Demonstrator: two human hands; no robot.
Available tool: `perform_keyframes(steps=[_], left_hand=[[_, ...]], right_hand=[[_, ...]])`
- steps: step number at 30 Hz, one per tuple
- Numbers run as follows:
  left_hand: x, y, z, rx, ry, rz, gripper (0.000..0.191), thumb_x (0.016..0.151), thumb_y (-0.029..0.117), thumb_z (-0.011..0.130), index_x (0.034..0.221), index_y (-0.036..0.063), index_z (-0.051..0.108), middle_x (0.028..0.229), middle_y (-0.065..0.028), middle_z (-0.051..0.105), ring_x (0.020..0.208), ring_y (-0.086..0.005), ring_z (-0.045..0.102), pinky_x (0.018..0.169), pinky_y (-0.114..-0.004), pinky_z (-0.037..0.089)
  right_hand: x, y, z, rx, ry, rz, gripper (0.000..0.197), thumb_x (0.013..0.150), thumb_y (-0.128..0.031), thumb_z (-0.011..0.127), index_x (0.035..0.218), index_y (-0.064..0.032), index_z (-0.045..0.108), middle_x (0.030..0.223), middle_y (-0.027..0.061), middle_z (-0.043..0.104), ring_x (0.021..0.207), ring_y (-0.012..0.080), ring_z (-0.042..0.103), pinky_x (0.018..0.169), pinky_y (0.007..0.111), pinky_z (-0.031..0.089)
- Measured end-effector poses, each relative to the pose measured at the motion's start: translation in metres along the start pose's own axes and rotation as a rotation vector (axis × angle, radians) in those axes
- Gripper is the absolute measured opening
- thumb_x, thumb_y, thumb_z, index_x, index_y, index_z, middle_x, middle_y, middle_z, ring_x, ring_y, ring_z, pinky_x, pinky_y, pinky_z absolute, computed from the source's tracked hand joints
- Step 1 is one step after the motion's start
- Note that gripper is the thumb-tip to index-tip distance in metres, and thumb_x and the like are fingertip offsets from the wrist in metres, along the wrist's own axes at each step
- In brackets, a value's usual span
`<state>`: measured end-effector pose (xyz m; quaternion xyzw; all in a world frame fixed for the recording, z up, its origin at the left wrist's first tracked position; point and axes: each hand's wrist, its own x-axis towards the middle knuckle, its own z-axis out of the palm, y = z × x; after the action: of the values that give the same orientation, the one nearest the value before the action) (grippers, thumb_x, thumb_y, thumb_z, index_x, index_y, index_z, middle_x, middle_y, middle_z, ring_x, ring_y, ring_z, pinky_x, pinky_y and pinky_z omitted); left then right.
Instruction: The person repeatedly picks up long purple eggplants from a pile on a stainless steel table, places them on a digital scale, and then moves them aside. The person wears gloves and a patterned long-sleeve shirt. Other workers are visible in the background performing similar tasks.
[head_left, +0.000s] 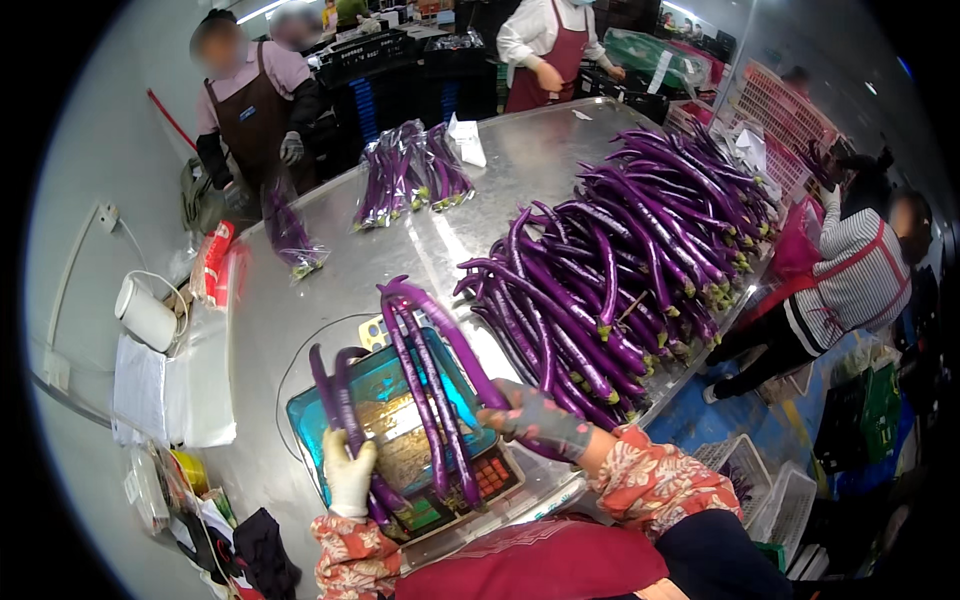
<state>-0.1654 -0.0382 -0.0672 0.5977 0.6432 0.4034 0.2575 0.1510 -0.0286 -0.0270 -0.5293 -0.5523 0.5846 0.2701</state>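
A digital scale with a blue tray (300, 409) stands before me on the metal table. My left hand (349, 469), in a white glove, is around two long purple eggplants (346, 405) at the tray's left side. Two more eggplants (424, 390) lie across the tray's middle, their stem ends over the keypad. My right hand (536, 420), in a grey patterned glove, grips another long eggplant (457, 337) over the tray's right edge; its thin end meets the tips of the middle two. A large heap of loose eggplants (600, 262) lies close by on the right.
Bagged eggplants (409, 176) lie at the table's far side. A person at the far left holds another bag of eggplants (289, 232). More people stand beyond the table and at its right. Paper sheets (199, 397) and a white container (150, 311) are at left, white crates (787, 502) at lower right.
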Motion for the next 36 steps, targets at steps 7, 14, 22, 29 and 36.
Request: perform_keyframes(steps=[7, 14, 22, 29, 36], left_hand=[[-0.012, 0.131, 0.010, -0.890, -0.048, 0.015, 0.057, 0.078, 0.018, 0.066, 0.127, 0.0049, 0.041, 0.112, -0.0099, 0.054, 0.084, -0.0141, 0.057, 0.066, -0.026, 0.053], [-0.020, 0.183, 0.101, -1.078, -0.291, -0.114, 0.062, 0.078, 0.009, 0.063, 0.134, 0.0074, 0.036, 0.117, -0.0104, 0.054, 0.084, -0.0165, 0.061, 0.073, -0.031, 0.054], [-0.026, 0.184, 0.163, -1.083, -0.215, -0.286, 0.052, 0.079, -0.003, 0.058, 0.127, 0.0069, 0.041, 0.101, -0.0056, 0.057, 0.080, -0.0142, 0.059, 0.066, -0.027, 0.052], [-0.040, 0.153, 0.212, -0.961, -0.139, -0.341, 0.055, 0.081, -0.001, 0.058, 0.131, 0.0045, 0.036, 0.103, -0.0064, 0.057, 0.084, -0.0134, 0.057, 0.074, -0.026, 0.048], [-0.046, 0.120, 0.242, -0.533, -0.387, -0.370, 0.093, 0.081, 0.022, 0.063, 0.146, 0.0017, -0.001, 0.149, -0.0286, 0.008, 0.141, -0.0276, 0.013, 0.111, -0.030, 0.018]], right_hand=[[-0.016, 0.010, -0.016, 0.556, 0.095, -0.069, 0.044, 0.086, -0.031, 0.065, 0.115, -0.0021, 0.049, 0.085, 0.0010, 0.056, 0.074, 0.0078, 0.054, 0.066, 0.025, 0.047], [-0.028, -0.054, -0.056, 0.003, 0.247, -0.230, 0.050, 0.086, -0.031, 0.062, 0.124, -0.0026, 0.047, 0.102, 0.0137, 0.060, 0.092, 0.0170, 0.058, 0.081, 0.029, 0.047], [-0.003, -0.019, -0.187, -0.400, 0.891, -0.363, 0.042, 0.080, -0.015, 0.061, 0.120, -0.0029, 0.050, 0.094, 0.0199, 0.056, 0.081, 0.0372, 0.057, 0.075, 0.045, 0.048], [0.078, 0.038, -0.149, -1.433, 0.588, -0.125, 0.026, 0.077, -0.029, 0.061, 0.093, -0.0086, 0.063, 0.095, 0.0103, 0.062, 0.088, 0.0271, 0.062, 0.069, 0.042, 0.049], [0.075, 0.039, -0.215, -0.199, 0.451, -0.229, 0.026, 0.082, -0.025, 0.061, 0.098, -0.0045, 0.057, 0.087, 0.0119, 0.062, 0.081, 0.0230, 0.062, 0.075, 0.035, 0.050]])
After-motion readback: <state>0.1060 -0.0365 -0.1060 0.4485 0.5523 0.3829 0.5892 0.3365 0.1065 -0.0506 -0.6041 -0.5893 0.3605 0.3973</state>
